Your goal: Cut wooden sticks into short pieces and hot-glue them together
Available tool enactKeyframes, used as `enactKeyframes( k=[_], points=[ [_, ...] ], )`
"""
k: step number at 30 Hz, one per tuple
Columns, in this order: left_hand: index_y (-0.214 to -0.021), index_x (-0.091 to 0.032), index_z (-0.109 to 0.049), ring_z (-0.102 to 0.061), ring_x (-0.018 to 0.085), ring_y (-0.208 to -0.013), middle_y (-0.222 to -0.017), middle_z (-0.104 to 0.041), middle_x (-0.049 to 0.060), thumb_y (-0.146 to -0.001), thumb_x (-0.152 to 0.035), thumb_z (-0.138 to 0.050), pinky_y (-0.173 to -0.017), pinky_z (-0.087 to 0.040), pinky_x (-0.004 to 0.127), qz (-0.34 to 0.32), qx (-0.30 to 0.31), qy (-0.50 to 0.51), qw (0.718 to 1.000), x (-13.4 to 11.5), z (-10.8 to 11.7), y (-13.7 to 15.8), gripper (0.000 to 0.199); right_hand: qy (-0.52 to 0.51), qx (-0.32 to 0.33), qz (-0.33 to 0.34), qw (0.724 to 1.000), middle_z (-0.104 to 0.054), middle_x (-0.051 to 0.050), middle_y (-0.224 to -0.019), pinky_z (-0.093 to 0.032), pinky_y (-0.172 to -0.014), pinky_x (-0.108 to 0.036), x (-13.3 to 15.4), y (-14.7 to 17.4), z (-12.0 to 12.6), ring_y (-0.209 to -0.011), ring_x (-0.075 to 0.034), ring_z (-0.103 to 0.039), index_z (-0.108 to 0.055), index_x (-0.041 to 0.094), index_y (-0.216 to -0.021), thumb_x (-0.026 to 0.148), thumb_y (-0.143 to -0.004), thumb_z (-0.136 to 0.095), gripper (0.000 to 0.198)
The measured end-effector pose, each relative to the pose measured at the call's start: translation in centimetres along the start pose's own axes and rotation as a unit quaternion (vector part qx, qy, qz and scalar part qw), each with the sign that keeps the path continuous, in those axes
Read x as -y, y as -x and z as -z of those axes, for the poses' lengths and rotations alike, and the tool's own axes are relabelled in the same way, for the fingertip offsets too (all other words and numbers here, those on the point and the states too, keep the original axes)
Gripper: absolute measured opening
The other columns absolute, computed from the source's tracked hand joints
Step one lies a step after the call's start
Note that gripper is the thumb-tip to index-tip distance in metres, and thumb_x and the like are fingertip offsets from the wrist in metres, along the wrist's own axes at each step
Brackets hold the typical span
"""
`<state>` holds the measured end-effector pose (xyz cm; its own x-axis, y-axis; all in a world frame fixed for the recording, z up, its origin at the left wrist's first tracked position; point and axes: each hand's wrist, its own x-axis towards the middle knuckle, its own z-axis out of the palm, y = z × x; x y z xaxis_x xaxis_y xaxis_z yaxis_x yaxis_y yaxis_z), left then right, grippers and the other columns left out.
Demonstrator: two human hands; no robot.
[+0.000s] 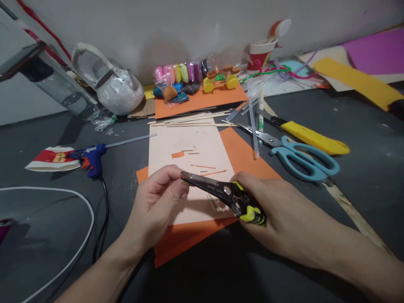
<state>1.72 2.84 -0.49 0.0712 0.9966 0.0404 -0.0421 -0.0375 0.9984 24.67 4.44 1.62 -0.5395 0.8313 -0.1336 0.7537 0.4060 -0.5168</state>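
My right hand (pixel 271 214) grips black scissors (pixel 217 188) with yellow-green handles, their blades pointing left. The blade tips reach the fingers of my left hand (pixel 160 193), whose thumb and forefinger are pinched together. Whatever sits in that pinch is too small or too hidden to name. Beneath both hands lies a white sheet (pixel 164 147) on top of orange paper (pixel 183 244). Small cut stick pieces, thin orange strips and a little orange rectangle (pixel 177 155) are scattered on the white sheet.
Blue-handled scissors (pixel 306 160) and a yellow box cutter (pixel 315 136) lie at right. A blue glue gun (pixel 93 160) rests at left, its cable running forward. Behind are thin wooden sticks (pixel 189 123), clay packets (pixel 181 75), a silver kettle-shaped pot (pixel 118 92) and a paper cup (pixel 259 54).
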Motion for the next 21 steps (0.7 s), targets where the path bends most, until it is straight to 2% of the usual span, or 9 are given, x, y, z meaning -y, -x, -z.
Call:
enactKeyframes(
  k=[3, 6, 9, 11, 14, 17, 19, 21],
  points=[
    [-0.078, -0.021, -0.065, -0.053, 0.012, -0.067, -0.066, -0.055, -0.002, -0.092, -0.028, -0.064, -0.066, -0.044, 0.023, 0.012, -0.003, 0.031, 0.999, -0.2, -0.2, 0.0, 0.016, 0.024, -0.022, 0.010, 0.999, -0.061, -0.003, -0.065, -0.027, -0.050, -0.029, 0.0, 0.1, -0.2, -0.051, -0.019, -0.054, -0.042, 0.024, -0.079, 0.021, -0.075, -0.048, 0.008],
    [-0.078, -0.021, -0.065, -0.059, 0.013, -0.071, -0.065, -0.057, -0.002, -0.092, -0.028, -0.063, -0.069, -0.046, 0.024, 0.006, -0.015, -0.004, 1.000, -0.7, -0.4, 0.0, 0.016, 0.024, -0.039, -0.004, 0.999, -0.062, -0.003, -0.064, -0.029, -0.050, -0.028, -0.3, -0.1, 0.0, -0.052, -0.020, -0.057, -0.043, 0.024, -0.082, 0.029, -0.080, -0.048, 0.007],
    [-0.090, -0.022, -0.065, -0.061, 0.013, -0.072, -0.069, -0.064, -0.002, -0.096, -0.027, -0.058, -0.069, -0.047, 0.024, 0.015, -0.005, -0.081, 0.997, -1.2, -0.6, 0.1, 0.010, 0.078, -0.090, -0.064, 0.991, -0.060, -0.004, -0.063, -0.029, -0.049, -0.028, -1.2, -0.6, 0.5, -0.054, -0.022, -0.058, -0.042, 0.024, -0.084, 0.047, -0.084, -0.050, 0.024],
    [-0.095, -0.022, -0.062, -0.062, 0.013, -0.073, -0.076, -0.068, -0.001, -0.097, -0.030, -0.055, -0.071, -0.048, 0.025, 0.039, 0.028, -0.109, 0.993, -1.3, -0.7, 0.2, 0.011, 0.152, -0.113, -0.110, 0.976, -0.059, -0.005, -0.063, -0.027, -0.049, -0.029, -1.9, -1.1, 0.7, -0.055, -0.024, -0.058, -0.043, 0.022, -0.086, 0.056, -0.086, -0.047, 0.034],
    [-0.093, -0.021, -0.061, -0.063, 0.015, -0.080, -0.087, -0.068, 0.001, -0.098, -0.032, -0.053, -0.073, -0.047, 0.026, 0.064, 0.079, -0.160, 0.982, -1.2, -0.9, 0.4, 0.014, 0.231, -0.114, -0.155, 0.954, -0.062, -0.009, -0.070, -0.027, -0.050, -0.030, -2.8, -1.7, 0.4, -0.061, -0.027, -0.060, -0.050, 0.019, -0.091, 0.055, -0.087, -0.049, 0.037],
    [-0.085, -0.020, -0.062, -0.057, 0.014, -0.083, -0.089, -0.062, 0.001, -0.095, -0.027, -0.056, -0.073, -0.043, 0.026, 0.044, 0.086, -0.228, 0.969, -0.8, -0.8, 0.4, 0.014, 0.259, -0.124, -0.155, 0.945, -0.066, -0.011, -0.083, -0.035, -0.057, -0.032, -3.4, -2.1, -0.1, -0.074, -0.028, -0.062, -0.056, 0.016, -0.094, 0.050, -0.083, -0.059, 0.036],
    [-0.083, -0.020, -0.060, -0.051, 0.012, -0.074, -0.081, -0.057, -0.001, -0.094, -0.030, -0.058, -0.066, -0.040, 0.025, 0.075, 0.075, -0.196, 0.975, -0.4, -0.8, 0.3, 0.014, 0.268, -0.129, -0.135, 0.945, -0.066, -0.013, -0.089, -0.041, -0.065, -0.035, -3.5, -2.0, -0.2, -0.081, -0.030, -0.062, -0.059, 0.014, -0.097, 0.054, -0.083, -0.061, 0.043],
    [-0.084, -0.020, -0.059, -0.046, 0.010, -0.065, -0.073, -0.053, -0.003, -0.093, -0.035, -0.059, -0.059, -0.037, 0.024, 0.136, 0.069, -0.114, 0.982, 0.1, -0.9, 0.3, 0.017, 0.284, -0.141, -0.112, 0.942, -0.065, -0.015, -0.090, -0.043, -0.072, -0.037, -3.3, -1.8, -0.1, -0.086, -0.032, -0.061, -0.062, 0.012, -0.100, 0.056, -0.084, -0.061, 0.047]
  ],
)
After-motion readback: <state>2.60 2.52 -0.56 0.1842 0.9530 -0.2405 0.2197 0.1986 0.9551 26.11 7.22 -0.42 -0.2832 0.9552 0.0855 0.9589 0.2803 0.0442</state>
